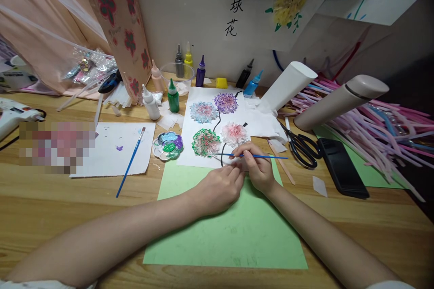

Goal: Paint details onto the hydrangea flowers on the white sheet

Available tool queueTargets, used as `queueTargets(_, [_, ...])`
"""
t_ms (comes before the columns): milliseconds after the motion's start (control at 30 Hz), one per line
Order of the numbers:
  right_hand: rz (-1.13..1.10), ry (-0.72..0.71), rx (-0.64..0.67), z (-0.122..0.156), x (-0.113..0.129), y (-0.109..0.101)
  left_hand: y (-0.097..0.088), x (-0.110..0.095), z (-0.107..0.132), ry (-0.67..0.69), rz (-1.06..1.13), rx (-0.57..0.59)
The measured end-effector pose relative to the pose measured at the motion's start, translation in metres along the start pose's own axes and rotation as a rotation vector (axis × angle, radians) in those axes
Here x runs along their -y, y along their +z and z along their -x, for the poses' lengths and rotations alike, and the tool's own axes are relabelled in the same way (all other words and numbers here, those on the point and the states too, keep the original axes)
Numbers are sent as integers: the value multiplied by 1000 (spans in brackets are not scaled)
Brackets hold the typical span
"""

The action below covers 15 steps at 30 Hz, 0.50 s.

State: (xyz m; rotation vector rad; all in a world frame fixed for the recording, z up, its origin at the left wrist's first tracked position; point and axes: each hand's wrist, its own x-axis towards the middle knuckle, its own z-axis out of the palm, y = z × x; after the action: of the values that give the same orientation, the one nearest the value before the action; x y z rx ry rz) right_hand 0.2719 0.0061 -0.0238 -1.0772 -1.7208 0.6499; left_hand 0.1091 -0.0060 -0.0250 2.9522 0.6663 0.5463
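Head cam, green-edged flower (205,142): lower left on the white paper (186,156), so it's left of the right hand (259,170) and a bit farther out.
Blue paintbrush (274,157): pretty much crosswise, tip pointing left, right by the flower's lower edge; can't tell if it's touching.
Right grip: the nearer fingertips, pinched snugly round the handle.
Left hand (222,189): curled just below the paper; honestly can't tell if it's holding anything.
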Motion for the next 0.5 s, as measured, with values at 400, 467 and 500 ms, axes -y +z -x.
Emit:
queueTargets(400, [-172, -59, -164, 0, 5, 2, 2, -1, 1, 11, -29, -68])
queueTargets(467, [-177, -79, -159, -4, 10, 5, 3, -1, 1, 14, -29, -85])
queueTargets(500, [-159, -85, -133, -7, 15, 7, 4, 0, 1, 14, -19, -83])
